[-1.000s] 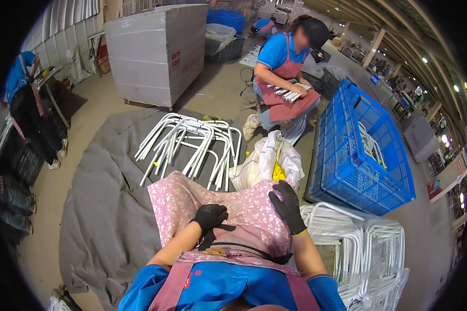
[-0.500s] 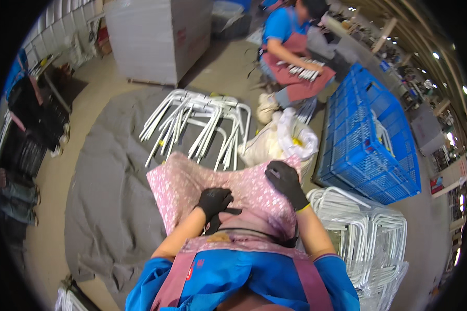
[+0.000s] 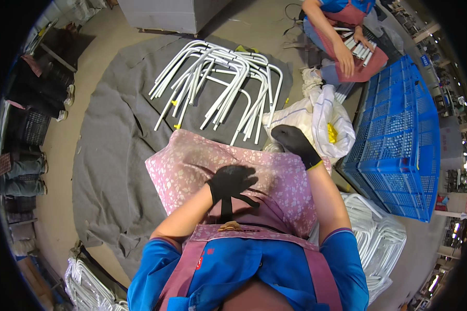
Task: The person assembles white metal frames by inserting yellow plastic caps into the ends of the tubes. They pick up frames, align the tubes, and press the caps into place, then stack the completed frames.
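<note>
Both my hands wear black gloves. My left hand [image 3: 232,182] rests over the pink floral apron [image 3: 192,160] across my lap, its fingers stretched out and nothing in them. A black strap [image 3: 227,210] lies just below it. At the apron's far right edge is my right hand [image 3: 297,144], beside a white woven sack [image 3: 290,116]; its fingertips bend down out of sight. Something yellow [image 3: 332,132] shows in the sack's rolled mouth. Beyond my knees, bent white metal tube frames [image 3: 228,72] lie overlapping on a grey cloth [image 3: 114,119]; a few carry small yellow pieces.
A co-worker [image 3: 342,41] sits at the far right with short white tubes on the lap. A blue plastic crate [image 3: 389,140] stands to the right. Plastic-wrapped white frames [image 3: 371,233] are stacked beside me, with more [image 3: 91,282] at the lower left. A large grey box [image 3: 161,13] stands behind.
My view has tilted down. My right hand has moved forward to the apron's edge by the sack. My left hand's fingers have straightened. The co-worker's hands have shifted.
</note>
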A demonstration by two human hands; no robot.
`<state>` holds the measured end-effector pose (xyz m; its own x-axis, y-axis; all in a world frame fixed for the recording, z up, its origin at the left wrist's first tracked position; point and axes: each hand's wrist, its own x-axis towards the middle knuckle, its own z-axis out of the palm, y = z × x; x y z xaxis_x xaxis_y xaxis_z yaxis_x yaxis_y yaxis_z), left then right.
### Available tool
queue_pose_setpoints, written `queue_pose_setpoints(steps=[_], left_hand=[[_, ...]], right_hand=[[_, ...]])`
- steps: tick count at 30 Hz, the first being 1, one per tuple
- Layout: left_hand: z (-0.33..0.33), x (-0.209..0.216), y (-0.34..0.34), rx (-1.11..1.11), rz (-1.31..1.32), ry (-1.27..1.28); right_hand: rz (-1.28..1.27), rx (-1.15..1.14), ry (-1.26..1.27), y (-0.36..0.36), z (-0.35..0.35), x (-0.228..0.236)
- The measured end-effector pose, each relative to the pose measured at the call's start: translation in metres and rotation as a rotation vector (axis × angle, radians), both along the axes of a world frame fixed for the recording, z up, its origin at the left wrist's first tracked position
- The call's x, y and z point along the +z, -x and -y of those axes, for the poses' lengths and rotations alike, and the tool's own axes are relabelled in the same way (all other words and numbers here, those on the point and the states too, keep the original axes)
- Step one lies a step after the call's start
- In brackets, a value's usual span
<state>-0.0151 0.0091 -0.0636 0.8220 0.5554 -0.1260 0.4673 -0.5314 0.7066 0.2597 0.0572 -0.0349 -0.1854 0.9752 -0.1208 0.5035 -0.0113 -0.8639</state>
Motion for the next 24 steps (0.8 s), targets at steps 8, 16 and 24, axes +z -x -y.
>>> queue_pose_setpoints(steps=[8, 16, 24], left_hand=[[-0.176, -0.002, 0.009, 0.181, -0.097, -0.114], [-0.276, -0.161, 0.03, 0.556, -0.382, 0.391], [-0.294, -0.249, 0.007, 0.687, -0.309, 0.207]], right_hand=[[0.232, -0.086, -0.214, -0.037, -0.127, -0.13], [0.25, -0.506, 0.177, -0.069, -0.183, -0.258], [0.319, -0.857, 0.153, -0.078, -0.199, -0.346]])
